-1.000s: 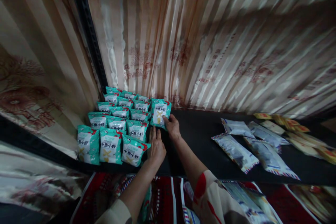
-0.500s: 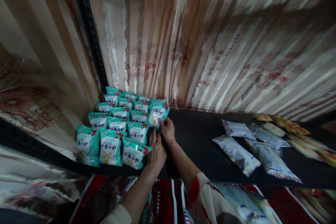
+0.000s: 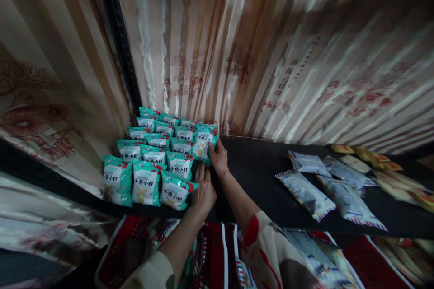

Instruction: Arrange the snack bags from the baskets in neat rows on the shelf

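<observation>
Teal packet (image 3: 203,142) shifted left; bare shelf (image 3: 252,167) lies right.

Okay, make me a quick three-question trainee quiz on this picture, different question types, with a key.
1. Which two main colours are the bags standing in rows on the black shelf?
2. True or false: the left hand is closer to the shelf's near edge than the right hand.
3. The shelf's packets with striped ends lie:
A) left of the rows
B) between the hands
C) right of both hands

Key: 1. Teal and white; 2. True; 3. C
</observation>
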Demonstrator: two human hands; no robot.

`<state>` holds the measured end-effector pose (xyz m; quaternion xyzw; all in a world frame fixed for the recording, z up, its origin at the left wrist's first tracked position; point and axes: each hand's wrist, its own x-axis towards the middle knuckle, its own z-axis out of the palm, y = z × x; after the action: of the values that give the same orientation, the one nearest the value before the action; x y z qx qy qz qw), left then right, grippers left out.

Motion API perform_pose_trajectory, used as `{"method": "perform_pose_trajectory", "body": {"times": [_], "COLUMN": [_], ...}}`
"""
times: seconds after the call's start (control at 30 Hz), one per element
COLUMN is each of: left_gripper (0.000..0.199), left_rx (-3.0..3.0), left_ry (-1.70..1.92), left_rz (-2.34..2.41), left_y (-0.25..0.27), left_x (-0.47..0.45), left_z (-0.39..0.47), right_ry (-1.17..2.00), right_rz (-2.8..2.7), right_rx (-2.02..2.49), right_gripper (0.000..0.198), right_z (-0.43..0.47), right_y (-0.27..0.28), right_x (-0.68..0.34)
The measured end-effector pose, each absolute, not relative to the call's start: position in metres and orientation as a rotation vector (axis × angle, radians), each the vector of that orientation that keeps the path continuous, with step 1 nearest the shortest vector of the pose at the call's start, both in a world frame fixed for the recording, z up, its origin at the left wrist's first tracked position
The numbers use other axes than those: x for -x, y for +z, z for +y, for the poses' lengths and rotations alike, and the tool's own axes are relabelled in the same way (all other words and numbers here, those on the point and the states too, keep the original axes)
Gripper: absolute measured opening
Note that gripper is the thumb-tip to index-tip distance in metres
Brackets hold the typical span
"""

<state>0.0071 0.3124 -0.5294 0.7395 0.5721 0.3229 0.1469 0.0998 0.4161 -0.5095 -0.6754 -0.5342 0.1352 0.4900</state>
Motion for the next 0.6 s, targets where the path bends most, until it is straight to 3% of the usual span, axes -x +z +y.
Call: {"method": "perform_pose_trajectory", "body": {"times": [0.13,0.37,0.47,0.6], "left_gripper": [0.041,0.03,0.03,0.032], "left_rx": [-2.142,-2.242,-2.252,-2.025], "left_ry": [0.957,0.952,0.628,-0.062], "left_rz": [1.618,1.353,1.344,1.498], "left_y": [-0.518,-0.513,-0.526,-0.551], "left_x": [-0.003,0.041,0.083,0.139], "left_z": [0.31,0.239,0.196,0.161], "right_ry": [0.362,0.65,0.831,1.164], "right_rz": [-1.147,-0.996,-1.216,-1.727], "right_rx": [1.623,1.391,1.444,1.66], "right_gripper": [0.061,0.038,0.026,0.026], "right_z": [0.384,0.245,0.182,0.132], "right_y": [-0.502,-0.498,-0.514,-0.558], "right_x": [-0.094,-0.052,-0.035,-0.021]}}
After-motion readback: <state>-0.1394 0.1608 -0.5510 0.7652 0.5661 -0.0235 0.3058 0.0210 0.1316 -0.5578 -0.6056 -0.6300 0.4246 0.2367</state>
